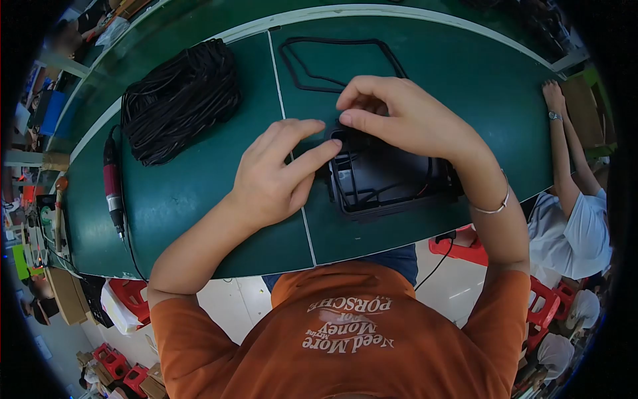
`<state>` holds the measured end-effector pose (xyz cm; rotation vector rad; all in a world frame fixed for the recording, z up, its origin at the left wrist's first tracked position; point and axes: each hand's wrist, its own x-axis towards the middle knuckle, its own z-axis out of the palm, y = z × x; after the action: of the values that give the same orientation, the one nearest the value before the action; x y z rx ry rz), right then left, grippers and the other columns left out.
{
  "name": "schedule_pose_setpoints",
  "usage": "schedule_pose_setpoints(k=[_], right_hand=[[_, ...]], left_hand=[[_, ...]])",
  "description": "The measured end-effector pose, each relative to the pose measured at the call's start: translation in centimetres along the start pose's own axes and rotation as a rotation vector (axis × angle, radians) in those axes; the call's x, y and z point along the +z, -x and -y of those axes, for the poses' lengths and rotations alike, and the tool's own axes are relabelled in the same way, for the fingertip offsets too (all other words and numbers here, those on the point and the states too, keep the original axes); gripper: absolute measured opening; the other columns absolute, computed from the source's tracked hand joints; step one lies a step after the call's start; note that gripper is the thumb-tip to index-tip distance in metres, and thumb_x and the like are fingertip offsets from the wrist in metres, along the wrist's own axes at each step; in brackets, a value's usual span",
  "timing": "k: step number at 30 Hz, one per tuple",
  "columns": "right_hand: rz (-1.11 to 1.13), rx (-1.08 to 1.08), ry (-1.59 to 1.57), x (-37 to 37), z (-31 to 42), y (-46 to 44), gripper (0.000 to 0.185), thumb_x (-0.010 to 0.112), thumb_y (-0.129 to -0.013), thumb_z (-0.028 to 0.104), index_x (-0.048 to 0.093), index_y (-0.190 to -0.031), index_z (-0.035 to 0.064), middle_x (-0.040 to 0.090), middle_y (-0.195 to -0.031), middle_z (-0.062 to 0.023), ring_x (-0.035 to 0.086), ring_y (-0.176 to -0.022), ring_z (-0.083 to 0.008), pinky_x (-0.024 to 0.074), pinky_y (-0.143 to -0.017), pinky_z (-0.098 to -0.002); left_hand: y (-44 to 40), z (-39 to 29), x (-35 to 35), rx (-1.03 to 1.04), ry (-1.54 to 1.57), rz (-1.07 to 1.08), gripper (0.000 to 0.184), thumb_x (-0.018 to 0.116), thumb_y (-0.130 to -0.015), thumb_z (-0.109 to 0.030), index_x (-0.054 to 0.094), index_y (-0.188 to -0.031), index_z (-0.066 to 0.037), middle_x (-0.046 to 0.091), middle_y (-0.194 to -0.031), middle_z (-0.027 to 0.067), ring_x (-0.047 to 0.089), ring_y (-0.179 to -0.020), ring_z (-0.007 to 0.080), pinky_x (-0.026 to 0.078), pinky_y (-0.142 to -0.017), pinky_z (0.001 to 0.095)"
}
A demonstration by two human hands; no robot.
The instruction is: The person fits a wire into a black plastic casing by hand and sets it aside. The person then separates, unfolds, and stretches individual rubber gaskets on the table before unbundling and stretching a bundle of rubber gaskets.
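Observation:
A black plastic case [392,174] lies on the table in front of me, its ribbed inside facing up. My left hand [276,171] is at the case's left corner, fingers apart, with one fingertip touching the rim. Over the far edge of the case, my right hand [399,116] is closed in a pinch. A thin black cord [332,40], like a rubber strip, loops across the table beyond the case and runs in behind that hand. The pinch seems to be on this cord, though the fingers largely hide the spot.
A large bundle of black cords [183,100] lies at the left. Beside it is a red and black corded power tool [113,183]. The green table [199,226] curves around me. At the far right, another person's forearms [561,139] rest on its edge. Red stools [465,249] stand below.

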<state>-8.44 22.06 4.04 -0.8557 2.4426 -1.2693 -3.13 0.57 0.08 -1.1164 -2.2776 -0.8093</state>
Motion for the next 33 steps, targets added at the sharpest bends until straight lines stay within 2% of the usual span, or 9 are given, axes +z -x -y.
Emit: schedule_pose_setpoints(k=[1, 2, 4, 8, 10, 13, 23, 29, 33], right_hand=[[0.132, 0.073, -0.018, -0.2, -0.1, -0.5, 0.024, 0.062, -0.084, 0.022, 0.062, -0.09, -0.001, 0.064, -0.083, -0.0116, 0.061, -0.076, -0.0188, 0.0467, -0.069, -0.0299], [0.13, 0.074, -0.017, -0.4, -0.4, -0.8, 0.024, 0.062, -0.084, 0.022, 0.062, -0.09, -0.001, 0.064, -0.083, -0.0116, 0.061, -0.076, -0.0188, 0.0467, -0.069, -0.0299], [0.289, 0.09, -0.07, -0.6, -0.9, -1.5, 0.025, 0.061, -0.085, 0.024, 0.064, -0.09, 0.0001, 0.064, -0.082, -0.008, 0.058, -0.073, -0.0147, 0.0455, -0.067, -0.0274], [0.333, 0.123, -0.054, -0.5, -0.6, -2.2, 0.024, 0.06, -0.085, 0.024, 0.064, -0.09, 0.001, 0.063, -0.081, -0.0046, 0.055, -0.073, -0.012, 0.0443, -0.067, -0.0256], [0.371, 0.089, -0.166, 0.0, -0.3, -2.5, 0.023, 0.06, -0.086, 0.024, 0.064, -0.089, 0.0016, 0.063, -0.081, -0.0031, 0.055, -0.074, -0.0107, 0.0437, -0.069, -0.0247], [0.422, 0.143, -0.146, -0.1, -0.4, -2.8, 0.023, 0.061, -0.086, 0.024, 0.065, -0.089, 0.0024, 0.062, -0.081, -0.001, 0.054, -0.076, -0.0091, 0.0425, -0.07, -0.0229], [0.445, 0.272, -0.205, -0.4, -0.6, -2.8, 0.023, 0.062, -0.086, 0.027, 0.067, -0.091, 0.0048, 0.063, -0.083, -0.0001, 0.054, -0.08, -0.0087, 0.0419, -0.074, -0.0225], [0.39, 0.3, -0.176, -0.8, -0.7, -2.0, 0.024, 0.063, -0.085, 0.028, 0.067, -0.091, 0.0054, 0.064, -0.085, -0.0008, 0.055, -0.082, -0.0088, 0.0423, -0.075, -0.0227], [0.378, 0.278, -0.18, -0.5, -0.9, -2.5, 0.03, 0.064, -0.083, 0.035, 0.067, -0.089, 0.0059, 0.063, -0.083, -0.001, 0.054, -0.08, -0.0107, 0.0419, -0.073, -0.0238]], left_hand=[[0.0, 0.0, 0.0, 0.042, -0.031, 0.005, 0.034, 0.063, -0.064, 0.004, 0.065, -0.095, -0.007, 0.057, -0.098, 0.0114, 0.059, -0.085, 0.0291, 0.049, -0.066, 0.0351], [0.1, 0.0, 0.0, 0.043, -0.03, 0.005, 0.034, 0.063, -0.064, 0.004, 0.065, -0.095, -0.007, 0.057, -0.098, 0.0114, 0.059, -0.085, 0.0291, 0.049, -0.066, 0.0351], [0.1, 0.3, -0.1, 0.049, -0.031, 0.019, 0.032, 0.063, -0.065, 0.003, 0.065, -0.095, -0.008, 0.057, -0.099, 0.0109, 0.058, -0.087, 0.0296, 0.049, -0.067, 0.0365], [0.3, 0.6, 0.1, 0.075, -0.005, 0.015, 0.042, 0.06, -0.059, 0.009, 0.066, -0.097, -0.006, 0.058, -0.102, 0.0136, 0.058, -0.089, 0.031, 0.049, -0.071, 0.0352], [0.4, 0.7, 0.0, 0.182, 0.001, -0.007, 0.038, 0.06, -0.059, 0.006, 0.065, -0.096, -0.004, 0.059, -0.101, 0.0133, 0.058, -0.092, 0.0315, 0.049, -0.073, 0.0364], [0.5, 0.2, -0.1, 0.246, 0.049, 0.057, 0.035, 0.059, -0.06, 0.002, 0.065, -0.094, -0.002, 0.06, -0.1, 0.0129, 0.059, -0.095, 0.0318, 0.049, -0.074, 0.037], [0.7, 0.7, -0.3, 0.336, 0.16, 0.133, 0.033, 0.064, -0.065, -0.008, 0.065, -0.098, -0.005, 0.061, -0.107, 0.013, 0.057, -0.107, 0.0335, 0.043, -0.085, 0.0424], [0.7, 0.8, -0.4, 0.367, 0.171, 0.136, 0.031, 0.067, -0.068, -0.011, 0.065, -0.099, -0.007, 0.061, -0.11, 0.0118, 0.057, -0.107, 0.0331, 0.042, -0.086, 0.0431], [0.5, 0.7, -0.3, 0.373, 0.246, 0.141, 0.031, 0.069, -0.068, -0.014, 0.064, -0.099, -0.008, 0.061, -0.109, 0.0117, 0.057, -0.108, 0.0334, 0.042, -0.086, 0.0438]])
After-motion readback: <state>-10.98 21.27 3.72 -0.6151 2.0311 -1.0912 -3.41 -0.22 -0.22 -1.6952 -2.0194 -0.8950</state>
